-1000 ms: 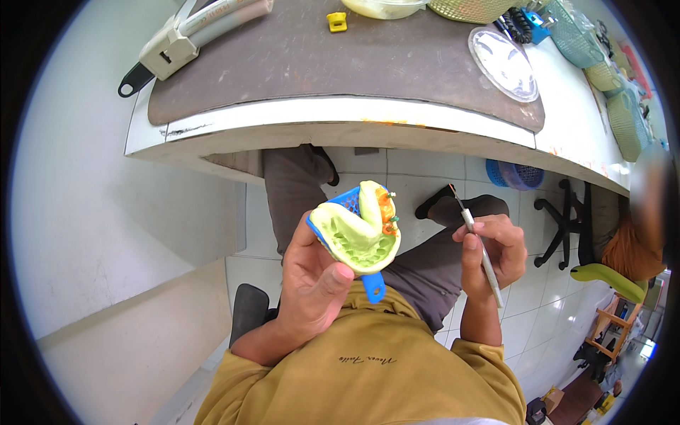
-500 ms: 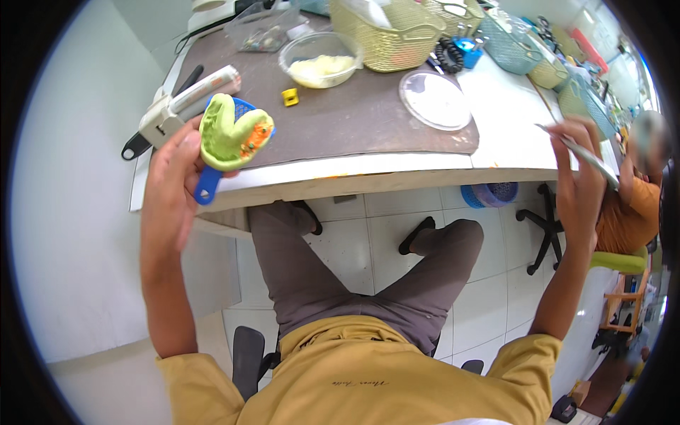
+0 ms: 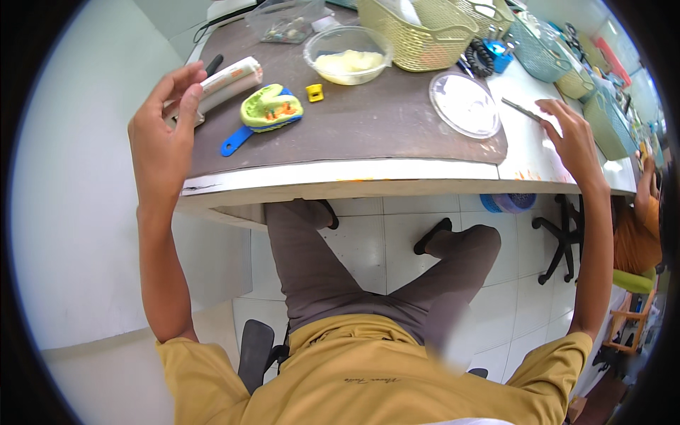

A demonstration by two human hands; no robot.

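Observation:
A dental impression tray [image 3: 271, 108] with a blue handle lies on the brown mat, filled with lime-green impression material that has orange patches. My left hand [image 3: 164, 124] is just left of it, thumb and fingers apart around the near end of a white dispensing gun [image 3: 228, 83] with a cartridge. No firm grip shows there; whether the fingers touch the gun, I cannot tell. At the right, my right hand [image 3: 572, 138] has its thumb and fingertips at the end of a slim metal instrument [image 3: 520, 108], held low at the white tabletop.
A small yellow piece [image 3: 314, 93] lies beside a clear tub [image 3: 386, 44] of cream-coloured material. Its round lid [image 3: 465, 105] rests near the mat's right edge. Woven baskets [image 3: 425, 35] and a blue holder [image 3: 500, 58] stand behind. Another person [image 3: 637, 237] sits far right.
The impression tray has left my left hand and now lies on the mat. My left hand has moved to the dispensing gun. My right hand has lowered the metal instrument to the tabletop.

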